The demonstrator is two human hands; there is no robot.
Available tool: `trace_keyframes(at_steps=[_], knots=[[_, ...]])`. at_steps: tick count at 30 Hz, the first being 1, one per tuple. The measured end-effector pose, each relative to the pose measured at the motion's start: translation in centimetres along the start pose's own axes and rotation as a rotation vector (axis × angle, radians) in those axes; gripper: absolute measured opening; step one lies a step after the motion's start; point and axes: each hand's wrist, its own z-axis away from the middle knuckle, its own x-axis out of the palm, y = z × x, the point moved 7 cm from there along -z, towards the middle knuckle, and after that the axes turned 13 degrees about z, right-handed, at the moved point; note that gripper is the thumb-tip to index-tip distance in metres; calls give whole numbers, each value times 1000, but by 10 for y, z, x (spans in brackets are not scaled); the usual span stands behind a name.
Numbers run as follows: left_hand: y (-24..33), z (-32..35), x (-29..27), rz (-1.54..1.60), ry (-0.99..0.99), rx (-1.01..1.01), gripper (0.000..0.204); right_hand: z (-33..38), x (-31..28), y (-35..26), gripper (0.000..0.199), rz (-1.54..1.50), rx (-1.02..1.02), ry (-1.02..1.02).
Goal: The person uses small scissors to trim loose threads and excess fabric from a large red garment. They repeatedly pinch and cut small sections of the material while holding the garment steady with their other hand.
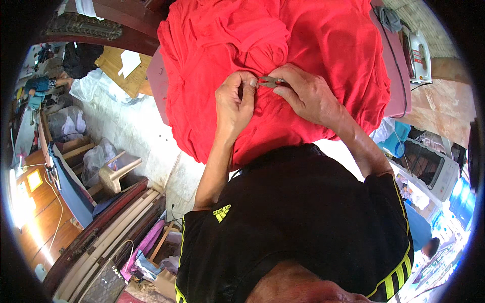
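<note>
A large red garment (313, 45) lies bunched over a pinkish padded board (399, 76) in front of me. My left hand (233, 103) pinches a fold of the red cloth between thumb and fingers. Just to its right, my right hand (305, 93) grips small metal thread snips (269, 81), whose tips point left and meet the pinched cloth. Both hands rest on the garment near its middle.
A white iron (418, 53) stands at the board's far right. Plastic bags (91, 86) and a wooden stool (118, 174) sit on the tiled floor at left. A white appliance (429, 166) and blue containers stand at right. Wooden boards lie at lower left.
</note>
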Motion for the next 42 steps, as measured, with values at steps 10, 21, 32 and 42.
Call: trace_keyframes(at_steps=[10,21,32,42], knots=[[34,3,9,-318,47,432,3,3,7,-16,17,332,-81,-11],[21,-12,13,-186,-58,-8,16,3,9,19,17,-360,148,-74],[24,-26,28,-628,-120,130,10,8,15,19,18,-282,188,-53],[2,-7,2,-34,-60,-46,3,0,0,2,23,-99,42,-60]])
